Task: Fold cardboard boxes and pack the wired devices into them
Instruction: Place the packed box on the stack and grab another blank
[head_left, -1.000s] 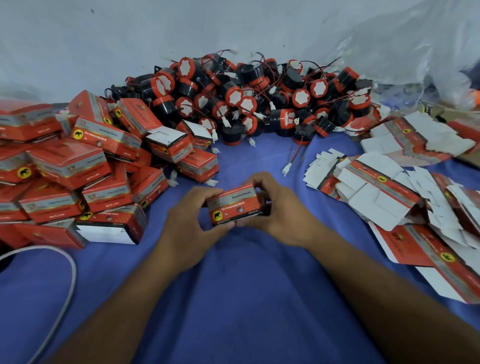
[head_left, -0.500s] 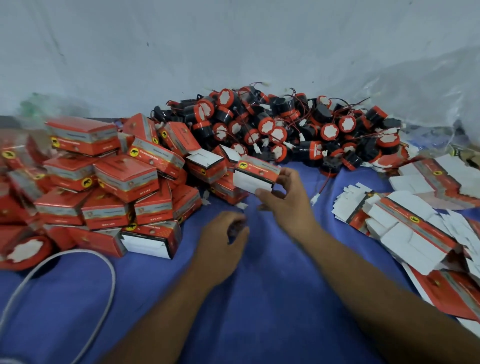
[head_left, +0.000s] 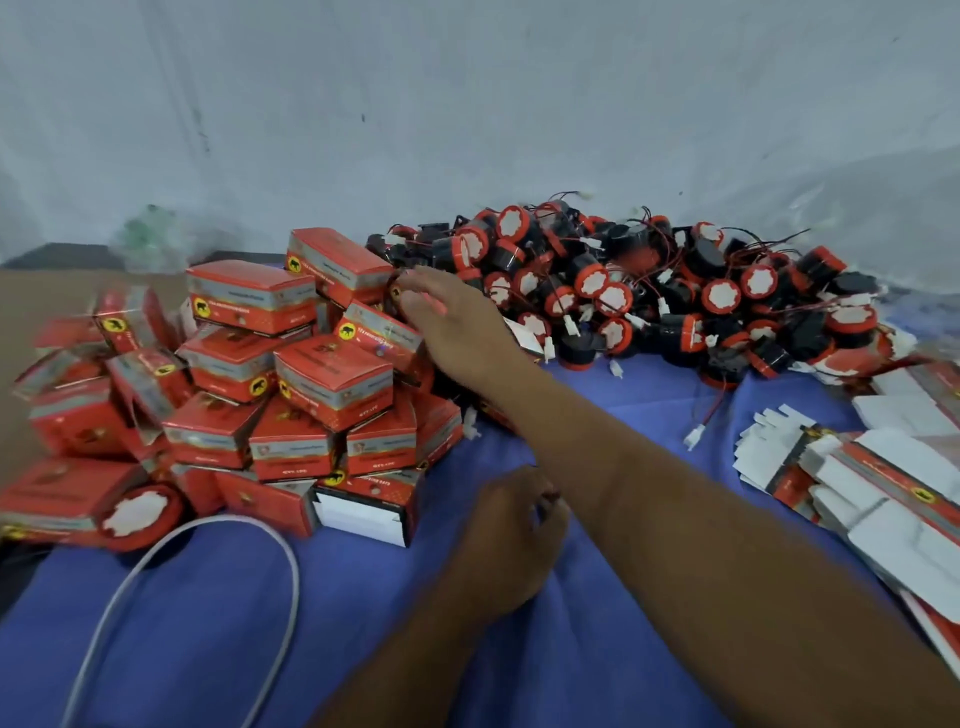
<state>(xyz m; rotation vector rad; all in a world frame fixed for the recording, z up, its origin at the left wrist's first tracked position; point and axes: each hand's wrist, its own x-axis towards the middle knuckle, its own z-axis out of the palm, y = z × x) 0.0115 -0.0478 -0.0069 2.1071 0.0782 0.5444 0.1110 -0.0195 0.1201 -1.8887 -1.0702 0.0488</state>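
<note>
A heap of folded red boxes (head_left: 234, 384) covers the left of the blue cloth (head_left: 519, 649). My right hand (head_left: 447, 327) reaches across to the heap's right edge. Its fingers lie straight over one red box (head_left: 376, 332) there and grip nothing. My left hand (head_left: 511, 545) hovers low over the cloth in the middle, fingers loosely curled, with nothing in it. A pile of black and orange wired devices (head_left: 649, 291) lies at the back. Flat, unfolded box blanks (head_left: 883, 493) are stacked on the right.
A white cable (head_left: 218, 540) loops over the cloth at the lower left. One loose device (head_left: 140, 514) lies at the front of the box heap. Pale plastic sheeting (head_left: 467, 104) hangs behind everything. A bare brown surface shows at the far left.
Both hands held one folded box a second ago. My right hand carried it left and up to the heap and has let go. My left hand dropped back, empty. The view swung left.
</note>
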